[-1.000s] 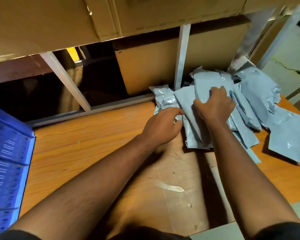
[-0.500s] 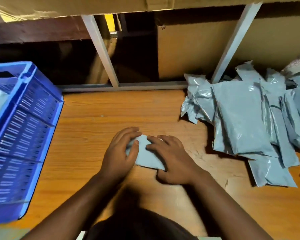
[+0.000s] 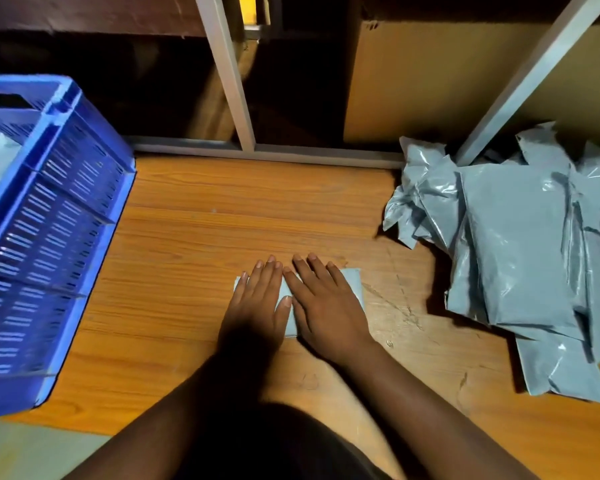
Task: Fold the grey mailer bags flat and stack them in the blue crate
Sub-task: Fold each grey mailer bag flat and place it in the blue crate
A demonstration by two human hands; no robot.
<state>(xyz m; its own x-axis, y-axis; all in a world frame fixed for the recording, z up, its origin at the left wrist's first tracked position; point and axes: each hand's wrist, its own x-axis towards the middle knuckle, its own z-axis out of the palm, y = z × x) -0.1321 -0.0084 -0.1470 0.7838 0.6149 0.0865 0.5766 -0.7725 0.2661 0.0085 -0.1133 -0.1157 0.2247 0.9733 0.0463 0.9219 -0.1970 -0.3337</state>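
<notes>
Head view. Your left hand (image 3: 257, 303) and right hand (image 3: 326, 306) now lie flat, fingers straight and side by side, pressing the folded mailer bag (image 3: 354, 282) onto the worktop (image 3: 205, 220); half a second ago they were still creasing it. The fold looks set. The blue crate (image 3: 49, 220) stands left of the bag, the unfolded pile (image 3: 520, 244) right; transfer to the crate likely follows.

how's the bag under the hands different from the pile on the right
The folded bag lies flat and compact under both hands; the pile of bags is crumpled, unfolded and overlapping. The folded bag sits mid-table; the pile lies at the right edge, untouched. Both are grey plastic.
</notes>
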